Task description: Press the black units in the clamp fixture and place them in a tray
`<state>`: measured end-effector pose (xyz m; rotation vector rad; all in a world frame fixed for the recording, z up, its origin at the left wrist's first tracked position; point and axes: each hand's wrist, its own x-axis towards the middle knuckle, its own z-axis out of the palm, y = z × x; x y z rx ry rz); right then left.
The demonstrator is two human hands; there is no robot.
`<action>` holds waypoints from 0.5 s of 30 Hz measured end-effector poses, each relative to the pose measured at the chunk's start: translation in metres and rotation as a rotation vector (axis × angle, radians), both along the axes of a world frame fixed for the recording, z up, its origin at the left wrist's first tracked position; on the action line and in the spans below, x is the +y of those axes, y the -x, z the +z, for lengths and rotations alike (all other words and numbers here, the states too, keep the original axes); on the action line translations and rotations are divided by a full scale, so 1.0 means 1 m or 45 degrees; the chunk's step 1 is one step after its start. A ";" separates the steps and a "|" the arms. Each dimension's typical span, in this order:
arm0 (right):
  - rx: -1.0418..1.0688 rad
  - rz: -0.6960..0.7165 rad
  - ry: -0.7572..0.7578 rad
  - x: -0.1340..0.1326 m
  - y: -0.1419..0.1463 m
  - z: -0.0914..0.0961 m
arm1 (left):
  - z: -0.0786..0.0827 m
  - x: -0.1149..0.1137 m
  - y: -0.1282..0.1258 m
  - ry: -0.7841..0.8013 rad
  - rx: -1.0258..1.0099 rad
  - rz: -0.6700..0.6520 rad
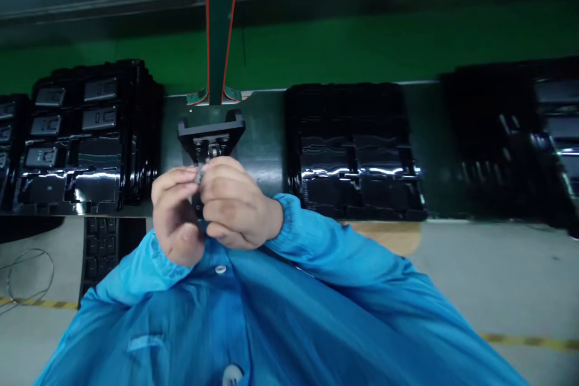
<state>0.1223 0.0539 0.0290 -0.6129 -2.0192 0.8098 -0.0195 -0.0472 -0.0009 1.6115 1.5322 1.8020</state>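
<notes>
- A long dark bench (266, 139) crossed the view from side to side, with a band of bright green (344, 48) beyond it and dim, dark structures farther back.
- A dark green post (220, 18) with red edges rose at the bench's far edge.
- Stacked black trays (99, 160) stood toward the left of the bench, the top one holding grey parts (100, 90) in several compartments; glossy black trays (346, 111) lay to the right, and those farthest right were blurred.
- On the near side, the pale floor (497, 277) carried yellow-and-dark striped tape (543, 342), and a thin cable (29, 277) looped at lower left.
- The black stand (212, 129) sat on the bench just below the post, directly beyond the hands.
- Both forearms, in blue sleeves, angled inward, bringing the hands together in front of the chest.
- The left hand (177, 214) was half curled, its fingers close together, the thumb lower down.
- The right hand (237, 202) was folded, its fingers bent inward and pressed together.
- The fingertips met or nearly met by a small, blurred piece (199, 175); which hand pinched it could not be told.
</notes>
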 end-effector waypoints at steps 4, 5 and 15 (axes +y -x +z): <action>0.073 -0.029 0.005 0.019 0.007 0.034 | -0.016 -0.008 0.017 0.523 0.190 -0.112; 0.101 -0.050 0.022 0.021 0.008 0.040 | -0.024 -0.009 0.020 0.714 0.279 -0.162; -0.199 -0.500 -0.148 0.051 -0.022 0.038 | -0.071 0.003 0.020 1.107 -0.105 -0.178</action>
